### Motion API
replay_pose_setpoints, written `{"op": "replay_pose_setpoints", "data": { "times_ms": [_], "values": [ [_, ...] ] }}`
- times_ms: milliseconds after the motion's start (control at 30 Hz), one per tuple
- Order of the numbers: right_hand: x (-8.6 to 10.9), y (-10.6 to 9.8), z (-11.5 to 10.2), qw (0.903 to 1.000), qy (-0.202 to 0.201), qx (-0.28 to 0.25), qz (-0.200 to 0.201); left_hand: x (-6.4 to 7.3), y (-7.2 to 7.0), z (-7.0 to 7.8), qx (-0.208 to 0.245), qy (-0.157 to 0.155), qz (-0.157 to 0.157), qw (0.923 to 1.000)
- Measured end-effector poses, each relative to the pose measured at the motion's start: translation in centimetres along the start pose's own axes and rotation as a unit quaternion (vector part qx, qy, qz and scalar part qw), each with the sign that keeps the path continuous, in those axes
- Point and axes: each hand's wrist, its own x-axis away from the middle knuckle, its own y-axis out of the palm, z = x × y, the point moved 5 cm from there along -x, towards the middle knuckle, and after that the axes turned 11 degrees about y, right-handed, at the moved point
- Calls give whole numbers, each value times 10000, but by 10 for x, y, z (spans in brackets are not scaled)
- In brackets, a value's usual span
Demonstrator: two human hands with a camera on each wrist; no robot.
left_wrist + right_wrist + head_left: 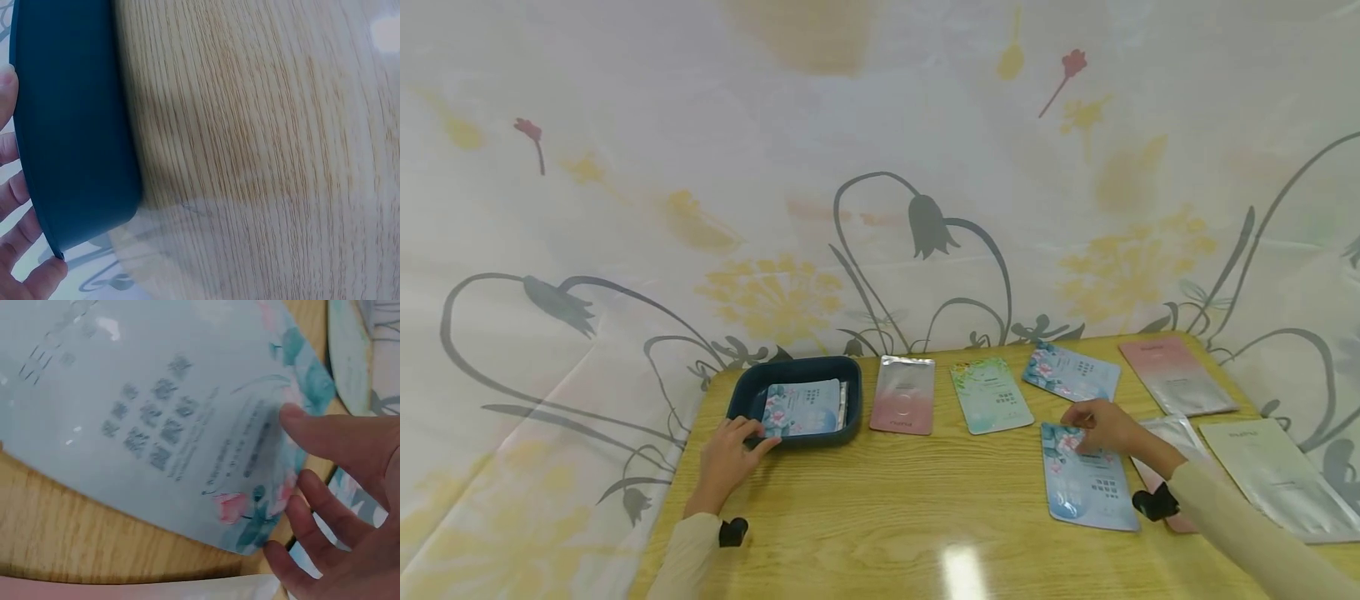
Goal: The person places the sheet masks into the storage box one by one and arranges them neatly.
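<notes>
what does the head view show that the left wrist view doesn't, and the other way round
Only the head view: a flower-printed blue sachet inside the dark blue tray, a pink-and-silver sachet, a green sachet, and the right-hand grip holding another blue sachet, with more sachets nearby.

Only the left wrist view: no extra object, just a close-up of the tray's smooth outer wall and the fine wood grain.

Both: the tray, the left-hand grip at its rim, the wood-grain table and some floral backdrop.
</notes>
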Motion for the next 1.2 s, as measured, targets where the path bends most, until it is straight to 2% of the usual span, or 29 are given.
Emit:
{"op": "replay_pose_setpoints", "data": {
  "times_ms": [100,200,367,500,667,767,867,1067,1200],
  "values": [
    [1,3,-2,9990,-252,338,163,0,1,0,-34,-23,16,10000],
    [2,5,-1,9984,-173,479,225,-1,1,0,-65,-5,69,10000],
    [5,8,4,9994,168,248,179,1,1,-1,-60,-27,104,9999],
    [9,9,5,9992,205,72,325,2,2,-1,-21,-83,97,9999],
    [10,12,7,9993,-2,56,379,2,4,-3,-19,-125,82,9999],
    [10,10,8,9997,-7,102,235,1,5,-4,-9,-113,82,9999],
    [11,7,11,9997,224,-27,-22,0,5,-3,-4,-107,80,9999],
    [18,2,17,9938,515,-726,-663,0,3,-1,-11,-134,98,9999],
    [22,2,17,9877,617,-1138,-882,0,1,-1,-23,-144,130,9998]
  ]
}}
